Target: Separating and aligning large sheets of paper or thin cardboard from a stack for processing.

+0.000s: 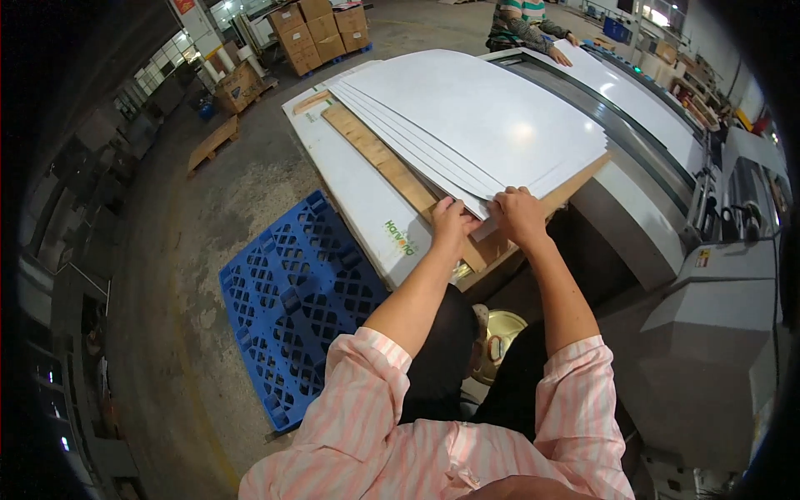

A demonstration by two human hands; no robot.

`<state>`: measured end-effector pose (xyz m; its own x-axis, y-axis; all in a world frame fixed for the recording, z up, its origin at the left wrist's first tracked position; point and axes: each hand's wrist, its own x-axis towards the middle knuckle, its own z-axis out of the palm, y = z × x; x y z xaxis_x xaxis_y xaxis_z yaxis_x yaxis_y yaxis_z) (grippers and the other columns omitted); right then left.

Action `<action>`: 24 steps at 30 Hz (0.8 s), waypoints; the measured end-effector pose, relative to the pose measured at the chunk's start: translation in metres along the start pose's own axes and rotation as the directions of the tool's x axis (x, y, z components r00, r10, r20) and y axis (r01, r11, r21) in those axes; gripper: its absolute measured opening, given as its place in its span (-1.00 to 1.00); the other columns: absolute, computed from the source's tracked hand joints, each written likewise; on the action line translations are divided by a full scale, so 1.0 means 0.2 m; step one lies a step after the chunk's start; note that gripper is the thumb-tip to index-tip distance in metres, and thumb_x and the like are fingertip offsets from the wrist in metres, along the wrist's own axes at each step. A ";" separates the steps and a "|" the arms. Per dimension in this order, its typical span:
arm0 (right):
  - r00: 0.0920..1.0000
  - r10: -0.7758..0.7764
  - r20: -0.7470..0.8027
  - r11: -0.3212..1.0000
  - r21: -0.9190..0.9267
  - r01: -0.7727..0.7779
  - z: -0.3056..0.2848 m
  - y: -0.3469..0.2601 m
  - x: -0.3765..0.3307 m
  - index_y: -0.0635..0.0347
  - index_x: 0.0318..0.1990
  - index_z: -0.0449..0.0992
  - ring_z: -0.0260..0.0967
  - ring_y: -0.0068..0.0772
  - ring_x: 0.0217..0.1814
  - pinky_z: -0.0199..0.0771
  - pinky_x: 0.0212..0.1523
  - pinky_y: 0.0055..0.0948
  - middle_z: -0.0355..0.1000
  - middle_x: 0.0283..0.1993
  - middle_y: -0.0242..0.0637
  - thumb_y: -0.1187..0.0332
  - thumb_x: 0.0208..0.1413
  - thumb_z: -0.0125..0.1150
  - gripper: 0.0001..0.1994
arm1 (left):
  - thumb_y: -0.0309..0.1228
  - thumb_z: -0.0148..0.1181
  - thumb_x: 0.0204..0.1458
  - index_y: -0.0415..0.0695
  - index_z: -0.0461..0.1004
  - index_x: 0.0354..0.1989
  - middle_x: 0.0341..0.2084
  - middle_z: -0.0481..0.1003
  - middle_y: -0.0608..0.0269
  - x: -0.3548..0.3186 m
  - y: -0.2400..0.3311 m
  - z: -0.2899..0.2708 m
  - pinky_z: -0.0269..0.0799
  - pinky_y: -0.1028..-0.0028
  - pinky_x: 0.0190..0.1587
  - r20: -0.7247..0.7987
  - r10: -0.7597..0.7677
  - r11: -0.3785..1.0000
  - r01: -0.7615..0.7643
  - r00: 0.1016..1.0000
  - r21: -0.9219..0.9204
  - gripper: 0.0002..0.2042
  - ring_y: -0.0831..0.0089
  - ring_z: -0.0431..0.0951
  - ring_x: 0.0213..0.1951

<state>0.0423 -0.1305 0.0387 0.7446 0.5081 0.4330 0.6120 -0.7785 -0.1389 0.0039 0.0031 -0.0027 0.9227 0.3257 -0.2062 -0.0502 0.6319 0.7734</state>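
Several large white sheets (467,108) lie in a fanned stack, their left edges stepped, on a brown board (379,154). At the stack's near corner, my left hand (452,222) has its fingers curled on the sheet edges. Close beside it on the right, my right hand (518,213) grips the near edge of the sheets with bent fingers. Its fingertips are partly hidden by the hand itself. Beneath the brown board lies a wide white printed board (346,171), which reaches out to the left.
A blue plastic pallet (292,300) lies on the floor to my left. Along the right runs a grey machine (725,292) with a long bed. At its far side a co-worker's hands (560,55) rest by another white sheet (617,79). Cardboard boxes (312,33) stand far back.
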 end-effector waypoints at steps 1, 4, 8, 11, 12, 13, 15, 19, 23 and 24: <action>1.000 0.006 0.005 1.000 -0.002 -0.006 -0.01 -0.01 0.00 0.14 -0.54 0.51 0.34 -0.16 -0.33 0.39 -0.37 -0.25 0.40 -0.46 -0.25 0.20 -0.03 0.02 -0.75 | -0.50 -0.11 0.00 -0.29 0.14 -0.03 -0.32 0.39 0.10 0.00 0.00 -0.01 0.46 0.39 -0.35 0.001 -0.008 1.000 0.008 1.000 0.000 -0.67 0.31 0.47 -0.36; 0.996 0.080 0.038 0.991 0.107 -0.084 -0.03 -0.03 0.00 0.15 -0.53 0.52 0.34 -0.17 -0.32 0.38 -0.36 -0.24 0.41 -0.45 -0.23 0.13 -0.06 0.04 -0.71 | -0.51 -0.13 0.01 -0.26 0.24 -0.13 -0.34 0.40 0.15 0.01 -0.01 -0.02 0.46 0.41 -0.33 0.032 -0.005 1.000 0.005 0.999 0.014 -0.77 0.33 0.47 -0.36; 0.996 0.062 0.059 0.979 0.193 -0.072 -0.07 -0.07 0.00 0.16 -0.54 0.53 0.34 -0.13 -0.32 0.37 -0.36 -0.21 0.41 -0.44 -0.17 0.04 -0.13 0.08 -0.66 | -0.50 -0.13 0.04 -0.26 0.27 -0.16 -0.35 0.41 0.18 0.01 -0.01 -0.02 0.47 0.40 -0.30 0.090 0.001 1.000 0.001 0.996 -0.014 -0.80 0.40 0.47 -0.36; 0.993 0.091 0.076 0.976 0.193 -0.104 -0.06 -0.07 0.01 0.16 -0.54 0.53 0.34 -0.12 -0.33 0.37 -0.38 -0.21 0.41 -0.45 -0.16 0.05 -0.15 0.09 -0.66 | -0.49 -0.13 0.05 -0.25 0.28 -0.16 -0.35 0.41 0.18 0.00 -0.02 -0.02 0.47 0.38 -0.28 0.102 0.007 1.000 -0.007 0.995 0.002 -0.80 0.40 0.47 -0.36; 0.988 0.124 0.094 0.966 0.216 -0.141 -0.07 -0.08 0.02 0.16 -0.55 0.53 0.34 -0.12 -0.34 0.37 -0.39 -0.21 0.41 -0.45 -0.17 0.07 -0.15 0.09 -0.68 | -0.49 -0.13 0.05 -0.25 0.28 -0.17 -0.36 0.41 0.19 0.00 -0.02 -0.01 0.47 0.39 -0.29 0.080 0.004 1.000 -0.006 0.997 0.023 -0.81 0.40 0.47 -0.36; 0.988 0.124 0.094 0.966 0.217 -0.142 -0.08 -0.09 0.03 0.16 -0.55 0.53 0.34 -0.12 -0.34 0.37 -0.39 -0.21 0.41 -0.45 -0.17 0.07 -0.15 0.09 -0.68 | -0.49 -0.13 0.05 -0.24 0.28 -0.19 -0.37 0.41 0.20 0.00 -0.02 -0.01 0.47 0.40 -0.29 0.057 0.002 0.999 -0.004 0.998 0.044 -0.82 0.39 0.47 -0.36; 0.915 0.285 0.285 0.879 0.303 -0.368 -0.11 -0.10 0.05 0.17 -0.54 0.53 0.34 -0.16 -0.36 0.38 -0.40 -0.25 0.42 -0.44 -0.19 0.13 -0.15 0.08 -0.72 | -0.48 -0.12 0.05 -0.23 0.29 -0.20 -0.38 0.41 0.21 0.00 -0.02 -0.01 0.46 0.40 -0.31 0.058 0.001 0.998 -0.004 0.998 0.058 -0.83 0.39 0.47 -0.37; 0.981 0.179 -0.077 0.983 0.045 -0.176 -0.05 -0.09 0.05 0.17 -0.57 0.51 0.35 -0.20 -0.41 0.39 -0.43 -0.29 0.40 -0.47 -0.24 0.20 -0.14 0.08 -0.76 | -0.48 -0.10 0.04 -0.20 0.29 -0.22 -0.40 0.41 0.21 0.03 -0.04 -0.02 0.45 0.40 -0.35 0.047 -0.016 0.997 0.013 0.999 0.074 -0.85 0.39 0.47 -0.40; 0.982 -0.140 -0.131 0.985 0.087 0.152 -0.05 -0.02 0.05 0.16 -0.61 0.46 0.34 -0.22 -0.39 0.38 -0.44 -0.30 0.35 -0.53 -0.27 0.27 -0.10 0.09 -0.81 | -0.48 -0.06 0.02 -0.19 0.28 -0.20 -0.43 0.41 0.21 0.05 -0.04 -0.06 0.43 0.40 -0.39 0.037 0.000 1.000 -0.001 0.999 0.026 -0.83 0.37 0.46 -0.43; 0.978 -0.192 -0.076 0.975 0.097 0.199 -0.05 -0.01 0.05 0.15 -0.61 0.44 0.34 -0.23 -0.37 0.37 -0.44 -0.30 0.34 -0.54 -0.28 0.28 -0.10 0.09 -0.82 | -0.47 -0.04 0.01 -0.20 0.25 -0.16 -0.41 0.39 0.19 0.06 -0.04 -0.08 0.41 0.42 -0.41 -0.011 -0.003 0.997 0.004 1.000 0.078 -0.79 0.37 0.45 -0.43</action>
<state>0.0445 -0.1275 0.0529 0.5906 0.6188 0.5180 0.7710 -0.6222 -0.1357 0.0102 0.0127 -0.0216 0.9186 0.3315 -0.2152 -0.0168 0.5768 0.8167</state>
